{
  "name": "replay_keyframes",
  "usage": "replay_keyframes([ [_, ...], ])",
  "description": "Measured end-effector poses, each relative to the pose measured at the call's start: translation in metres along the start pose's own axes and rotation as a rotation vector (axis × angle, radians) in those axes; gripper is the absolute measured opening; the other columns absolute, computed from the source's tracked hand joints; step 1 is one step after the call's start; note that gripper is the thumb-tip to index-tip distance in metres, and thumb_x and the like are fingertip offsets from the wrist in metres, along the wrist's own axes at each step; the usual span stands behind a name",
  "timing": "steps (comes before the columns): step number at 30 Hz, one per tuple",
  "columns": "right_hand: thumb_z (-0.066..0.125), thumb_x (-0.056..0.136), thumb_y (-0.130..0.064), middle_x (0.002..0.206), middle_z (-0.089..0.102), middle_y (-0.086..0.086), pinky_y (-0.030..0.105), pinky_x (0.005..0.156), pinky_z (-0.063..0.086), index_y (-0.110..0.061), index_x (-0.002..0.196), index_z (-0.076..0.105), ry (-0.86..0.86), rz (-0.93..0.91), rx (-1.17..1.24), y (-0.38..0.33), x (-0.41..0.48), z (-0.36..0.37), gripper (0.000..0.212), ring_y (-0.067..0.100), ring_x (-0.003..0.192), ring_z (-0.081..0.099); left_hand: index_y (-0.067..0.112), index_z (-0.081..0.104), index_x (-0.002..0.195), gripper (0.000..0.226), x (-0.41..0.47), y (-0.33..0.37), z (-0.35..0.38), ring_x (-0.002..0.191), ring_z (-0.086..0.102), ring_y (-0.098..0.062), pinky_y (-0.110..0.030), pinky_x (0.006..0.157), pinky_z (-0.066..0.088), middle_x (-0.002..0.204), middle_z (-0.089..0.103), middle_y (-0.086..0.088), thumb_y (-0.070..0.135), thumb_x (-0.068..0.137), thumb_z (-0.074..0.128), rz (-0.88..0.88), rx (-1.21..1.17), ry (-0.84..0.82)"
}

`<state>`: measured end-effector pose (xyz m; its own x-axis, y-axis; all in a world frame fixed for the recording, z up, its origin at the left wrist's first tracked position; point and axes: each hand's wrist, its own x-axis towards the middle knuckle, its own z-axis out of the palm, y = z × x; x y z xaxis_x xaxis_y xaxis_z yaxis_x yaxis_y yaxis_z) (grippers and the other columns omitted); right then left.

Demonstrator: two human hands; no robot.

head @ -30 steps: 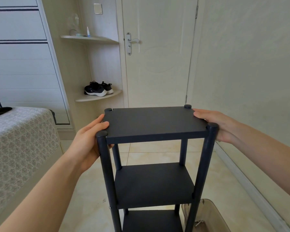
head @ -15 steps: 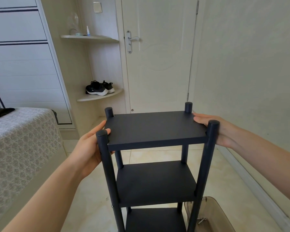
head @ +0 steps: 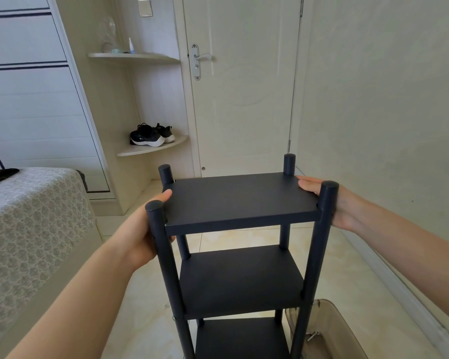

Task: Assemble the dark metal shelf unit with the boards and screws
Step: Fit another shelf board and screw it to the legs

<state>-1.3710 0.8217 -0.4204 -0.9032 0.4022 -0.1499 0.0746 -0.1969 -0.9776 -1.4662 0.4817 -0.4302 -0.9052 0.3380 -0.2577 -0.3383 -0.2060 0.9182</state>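
The dark metal shelf unit stands upright on the tiled floor in front of me, with round corner posts and three boards in view. Its top board sits a little below the post tops. My left hand grips the left edge of the top board, thumb on top, fingers underneath. My right hand holds the right edge, fingertips resting on the board's surface, partly hidden behind the near right post. No loose screws are visible.
A bed with a patterned cover is close on the left. A beige bag lies on the floor by the unit's right foot. A closed door and corner shelves with black sneakers are ahead; a wall runs along the right.
The top board has slid down the posts, so all four post tops now stick up above it. Both hands moved down with the board and keep their hold on its edges.
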Motion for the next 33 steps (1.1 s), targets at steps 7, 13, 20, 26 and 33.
replay_keyframes([
  [7, 0.071, 0.088, -0.03, 0.11, 0.072, 0.007, 0.037, 0.079, 0.054, -0.013, 0.122, 0.066, 0.053, 0.02, -0.05, 0.0, 0.0, -0.001, 0.039, 0.025, 0.088, 0.068, 0.012, 0.068, 0.092, 0.037, 0.003, 0.001, 0.001, 0.049, 0.065, -0.013, -0.023, 0.044, 0.051, 0.069, 0.071, 0.0, 0.027, 0.061, 0.082, -0.039, -0.034, -0.041],
  [13, 0.06, 0.096, -0.024, 0.103, 0.067, 0.009, 0.031, 0.066, 0.055, -0.004, 0.129, 0.058, 0.08, 0.033, -0.007, -0.002, -0.005, -0.001, 0.038, 0.023, 0.083, 0.065, 0.012, 0.071, 0.1, 0.044, 0.004, -0.004, -0.001, 0.064, 0.073, -0.015, -0.032, 0.072, 0.051, 0.086, 0.077, -0.002, 0.026, 0.06, 0.082, 0.008, -0.1, -0.018],
  [20, 0.049, 0.098, -0.008, 0.081, 0.073, 0.009, 0.03, 0.054, 0.057, -0.004, 0.102, 0.069, 0.2, 0.014, -0.044, 0.004, -0.017, -0.015, 0.02, 0.02, 0.064, 0.072, 0.013, 0.07, 0.099, 0.039, -0.002, -0.005, 0.004, 0.064, 0.072, -0.015, -0.031, 0.076, 0.052, 0.081, 0.076, 0.0, 0.027, 0.064, 0.081, 0.051, -0.129, 0.029],
  [26, 0.06, 0.096, -0.012, 0.112, 0.065, 0.013, 0.036, 0.083, 0.053, -0.004, 0.122, 0.062, 0.339, 0.028, 0.028, 0.02, -0.026, -0.02, 0.028, 0.025, 0.094, 0.065, 0.015, 0.065, 0.095, 0.016, -0.008, -0.007, 0.009, 0.052, 0.07, -0.01, -0.027, 0.064, 0.048, 0.066, 0.074, 0.004, 0.027, 0.089, 0.072, 0.062, -0.186, 0.107],
  [33, 0.055, 0.098, -0.007, 0.109, 0.064, 0.018, 0.041, 0.081, 0.055, -0.001, 0.122, 0.056, 0.214, 0.134, 0.152, 0.032, -0.041, 0.02, 0.024, 0.031, 0.097, 0.065, 0.019, 0.066, 0.086, 0.013, -0.014, -0.012, 0.017, 0.051, 0.067, -0.01, -0.026, 0.06, 0.046, 0.058, 0.07, 0.007, 0.031, 0.092, 0.068, 0.083, -0.224, 0.177],
])
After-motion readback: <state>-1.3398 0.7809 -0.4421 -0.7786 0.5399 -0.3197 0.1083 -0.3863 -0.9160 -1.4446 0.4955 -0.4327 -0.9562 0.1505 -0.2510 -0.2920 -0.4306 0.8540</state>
